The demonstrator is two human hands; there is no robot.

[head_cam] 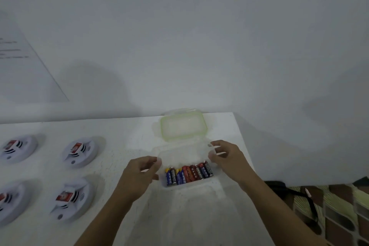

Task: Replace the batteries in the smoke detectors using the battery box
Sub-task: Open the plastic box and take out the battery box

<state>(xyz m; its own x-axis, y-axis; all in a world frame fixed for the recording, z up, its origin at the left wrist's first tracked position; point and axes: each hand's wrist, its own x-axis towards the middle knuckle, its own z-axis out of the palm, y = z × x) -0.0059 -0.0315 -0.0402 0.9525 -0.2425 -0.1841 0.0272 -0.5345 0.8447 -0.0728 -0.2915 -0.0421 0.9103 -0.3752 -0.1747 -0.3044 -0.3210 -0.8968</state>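
While the battery box [185, 168] is sitting open near the right end of the counter [123, 132], it is being flanked by both hands. Left hand [139, 175] is being held just left of the box, fingers loosely curled and parted, nothing gripped. Right hand [225, 156] is being held at the box's right rim, fingers spread; contact with the rim cannot be told through blur. Lid [183, 125], green-edged, is lying just behind the box, already off. Batteries [188, 174] are being kept in a row along the box's near wall, none lifted out. Four smoke detectors [79, 152] are lying well left of the box, each showing a red patch in the middle, possibly a fitted cell, too blurred to confirm. Judged progress: early; box opening is done, while battery removal, swapping in each detector, and closing up are all being left to do.
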